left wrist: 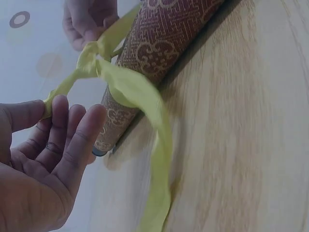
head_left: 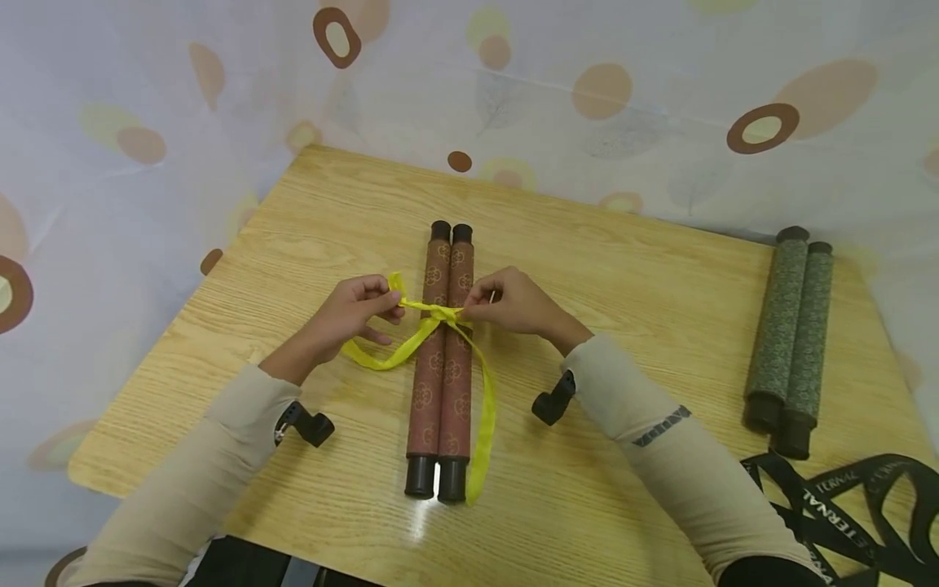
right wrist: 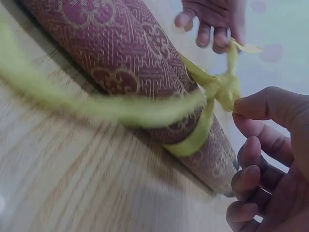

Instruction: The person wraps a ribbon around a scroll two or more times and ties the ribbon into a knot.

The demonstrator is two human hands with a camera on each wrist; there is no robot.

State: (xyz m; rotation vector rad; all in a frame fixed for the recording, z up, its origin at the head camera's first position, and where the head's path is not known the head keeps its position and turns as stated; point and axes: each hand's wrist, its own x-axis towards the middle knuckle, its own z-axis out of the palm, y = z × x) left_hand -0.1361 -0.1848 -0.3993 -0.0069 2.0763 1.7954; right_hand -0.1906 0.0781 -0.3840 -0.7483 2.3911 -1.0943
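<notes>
Two reddish-brown patterned scrolls (head_left: 428,399) with black end knobs lie side by side on the table. Round their middle runs a yellow ribbon (head_left: 484,424), knotted on top, with one long tail hanging to the right and another curving left. My left hand (head_left: 345,322) pinches a ribbon end between thumb and index finger, left of the knot; its other fingers are spread loosely in the left wrist view. On the other side, my right hand (head_left: 513,302) pinches the ribbon close beside the knot (right wrist: 226,89) with thumb and index finger.
Two green patterned scrolls (head_left: 770,326) with dark ends lie at the right of the wooden table (head_left: 623,269). Near them, a black strap with white lettering (head_left: 836,518) is heaped at the front right. A patterned cloth (head_left: 543,106) hangs behind the table.
</notes>
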